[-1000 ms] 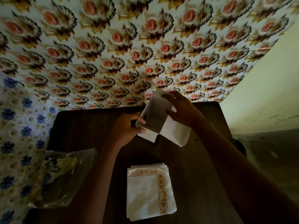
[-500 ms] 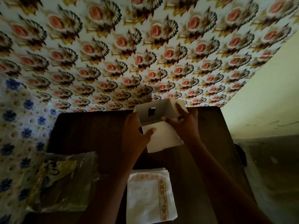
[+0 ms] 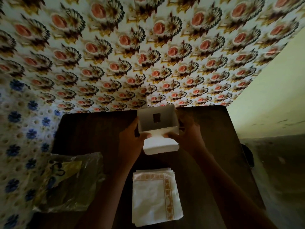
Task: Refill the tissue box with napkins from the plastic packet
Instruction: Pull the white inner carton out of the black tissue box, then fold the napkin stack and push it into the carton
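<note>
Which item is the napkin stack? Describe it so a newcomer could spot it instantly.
On the dark wooden table, look at the near edge, between the person's forearms. The napkin stack lies flat there, right of the crumpled plastic packet. Unlike the plain white tissue box held open farther back, it has an orange patterned border.

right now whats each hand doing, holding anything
Left hand: closed on the left side of the open tissue box, thumb on its front edge.
Right hand: closed on the box's right side.

White tissue box (image 3: 157, 120) open; bordered napkins (image 3: 156, 198) stacked nearer; crumpled plastic packet (image 3: 66, 180) left.
</note>
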